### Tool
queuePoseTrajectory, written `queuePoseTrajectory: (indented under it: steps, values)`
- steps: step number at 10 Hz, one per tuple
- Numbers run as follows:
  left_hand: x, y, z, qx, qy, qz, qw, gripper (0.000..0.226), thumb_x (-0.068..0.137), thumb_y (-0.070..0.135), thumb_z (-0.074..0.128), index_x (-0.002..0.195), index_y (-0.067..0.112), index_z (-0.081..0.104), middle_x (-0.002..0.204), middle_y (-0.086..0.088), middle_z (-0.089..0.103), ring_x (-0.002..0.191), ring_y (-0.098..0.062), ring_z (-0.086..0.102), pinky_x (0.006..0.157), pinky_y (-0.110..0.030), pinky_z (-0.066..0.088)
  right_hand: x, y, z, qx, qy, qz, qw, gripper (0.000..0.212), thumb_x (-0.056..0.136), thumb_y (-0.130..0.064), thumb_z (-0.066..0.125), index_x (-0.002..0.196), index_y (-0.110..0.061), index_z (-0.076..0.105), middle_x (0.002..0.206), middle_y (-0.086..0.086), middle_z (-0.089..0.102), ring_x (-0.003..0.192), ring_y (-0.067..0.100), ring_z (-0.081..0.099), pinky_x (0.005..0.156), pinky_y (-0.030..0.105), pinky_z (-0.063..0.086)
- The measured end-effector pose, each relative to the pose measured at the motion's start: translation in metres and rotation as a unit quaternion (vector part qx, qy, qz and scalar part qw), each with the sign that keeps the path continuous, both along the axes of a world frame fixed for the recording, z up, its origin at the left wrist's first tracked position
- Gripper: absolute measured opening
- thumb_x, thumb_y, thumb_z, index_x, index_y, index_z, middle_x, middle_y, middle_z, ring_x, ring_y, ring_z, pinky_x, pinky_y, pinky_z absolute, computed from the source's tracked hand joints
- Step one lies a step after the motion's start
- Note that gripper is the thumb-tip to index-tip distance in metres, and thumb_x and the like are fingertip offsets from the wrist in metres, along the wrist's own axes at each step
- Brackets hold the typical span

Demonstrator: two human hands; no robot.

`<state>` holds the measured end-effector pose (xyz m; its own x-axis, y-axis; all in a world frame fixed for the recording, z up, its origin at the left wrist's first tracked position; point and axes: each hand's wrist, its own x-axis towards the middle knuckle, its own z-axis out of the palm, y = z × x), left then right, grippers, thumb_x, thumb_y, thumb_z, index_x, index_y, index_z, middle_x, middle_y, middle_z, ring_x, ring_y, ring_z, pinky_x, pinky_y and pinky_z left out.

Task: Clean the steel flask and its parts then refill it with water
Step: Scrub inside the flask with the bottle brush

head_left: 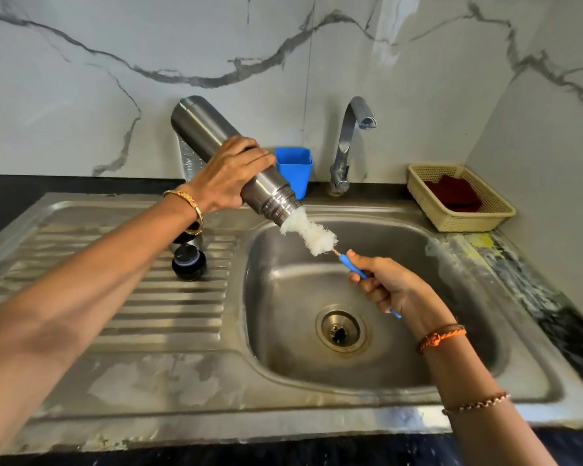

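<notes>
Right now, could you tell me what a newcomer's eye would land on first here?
The steel flask, tilted mouth-down over the sink in the left hand. At its mouth, the right hand holds a white brush. A black cap sits on the draining board.

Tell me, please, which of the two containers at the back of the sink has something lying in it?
The beige mesh basket in the right corner: a dark red cloth lies in it. The blue cup beside the tap shows nothing inside from here.

Left hand (228, 178) gripping, right hand (384, 284) fisted (seemingly tight).
</notes>
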<state>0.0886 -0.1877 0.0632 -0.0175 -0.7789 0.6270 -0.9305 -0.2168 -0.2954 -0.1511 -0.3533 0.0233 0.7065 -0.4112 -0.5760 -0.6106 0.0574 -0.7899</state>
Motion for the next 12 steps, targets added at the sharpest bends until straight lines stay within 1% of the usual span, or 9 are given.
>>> queuePoseTrajectory:
  steps: [4,5,6,7,8,9,10,11,12]
  values:
    - [-0.014,-0.025,-0.009,-0.034,0.027,0.017,0.999,0.069,0.047,0.004,0.080,0.111,0.006,0.056,0.103,-0.011,0.066,0.096,-0.027,0.049,0.087,-0.039,0.044,0.019,0.022,-0.008,-0.671,-0.135,0.012,0.729,0.028,0.091,-0.026,0.048,0.083,-0.006,0.066,0.062,0.010,0.058,0.049,0.030,0.055,0.044,0.026,0.029]
    - [-0.020,-0.024,-0.011,-0.037,0.012,-0.018,0.999,0.067,0.051,0.003,0.078,0.112,0.008,0.052,0.104,-0.012,0.065,0.098,-0.026,0.045,0.088,-0.038,0.038,0.013,0.028,-0.008,-0.568,-0.154,0.034,0.808,0.032,0.091,-0.025,0.044,0.072,-0.009,0.063,0.048,0.004,0.052,0.037,0.024,0.047,0.039,0.019,0.020]
    - [-0.022,-0.022,-0.002,-0.039,-0.037,-0.067,0.996,0.054,0.062,-0.003,0.067,0.112,0.007,0.049,0.104,-0.014,0.065,0.099,-0.028,0.044,0.088,-0.039,0.037,0.018,0.019,0.012,0.091,-0.133,0.005,0.987,0.030,0.093,-0.030,0.043,0.073,-0.011,0.054,0.037,-0.007,0.034,0.028,0.004,0.023,0.032,0.013,0.015]
    - [-0.025,-0.024,0.011,-0.037,-0.060,-0.056,0.996,0.055,0.062,-0.003,0.070,0.111,0.008,0.049,0.104,-0.013,0.065,0.098,-0.028,0.045,0.087,-0.039,0.039,0.016,0.006,0.012,0.000,-0.159,0.021,0.987,0.034,0.094,-0.036,0.043,0.072,-0.013,0.054,0.045,-0.007,0.033,0.031,0.003,0.025,0.032,0.015,0.016]
    - [-0.022,-0.022,0.014,-0.050,-0.041,-0.019,0.998,0.063,0.056,0.003,0.075,0.113,0.009,0.049,0.105,-0.014,0.065,0.099,-0.026,0.044,0.086,-0.041,0.044,0.012,0.005,0.008,-0.620,-0.163,-0.011,0.768,0.036,0.092,-0.037,0.048,0.069,-0.011,0.057,0.055,0.001,0.048,0.045,0.022,0.044,0.040,0.021,0.017]
    - [-0.031,-0.022,0.008,-0.092,-0.016,-0.029,0.995,0.059,0.059,0.002,0.072,0.114,0.008,0.052,0.105,-0.015,0.066,0.100,-0.026,0.045,0.089,-0.038,0.039,0.006,0.015,-0.013,-0.733,-0.216,-0.057,0.642,0.038,0.088,-0.031,0.045,0.059,-0.010,0.056,0.049,0.004,0.051,0.035,0.025,0.045,0.039,0.018,0.018]
    - [-0.044,-0.019,-0.005,-0.131,-0.030,-0.064,0.989,0.049,0.066,-0.006,0.067,0.113,0.006,0.058,0.105,-0.014,0.067,0.102,-0.028,0.049,0.090,-0.038,0.039,-0.001,0.021,-0.014,-0.248,-0.286,-0.056,0.924,0.045,0.092,-0.033,0.045,0.052,-0.015,0.052,0.038,-0.004,0.040,0.029,0.009,0.029,0.039,0.016,0.019]
    - [-0.050,-0.019,0.002,-0.116,-0.059,-0.091,0.987,0.046,0.070,-0.010,0.064,0.113,0.005,0.058,0.106,-0.014,0.068,0.104,-0.028,0.049,0.093,-0.039,0.039,-0.010,0.019,0.002,0.176,-0.191,-0.049,0.965,0.044,0.088,-0.041,0.044,0.053,-0.016,0.052,0.040,-0.009,0.032,0.035,0.002,0.011,0.033,0.013,0.013]
    - [-0.043,-0.021,0.013,-0.104,-0.073,-0.050,0.991,0.048,0.067,-0.004,0.070,0.112,0.007,0.055,0.103,-0.014,0.068,0.101,-0.026,0.046,0.092,-0.036,0.037,-0.010,0.017,0.003,-0.239,-0.253,-0.043,0.936,0.044,0.094,-0.041,0.046,0.071,-0.006,0.061,0.049,-0.004,0.045,0.039,0.007,0.037,0.042,0.023,0.029]
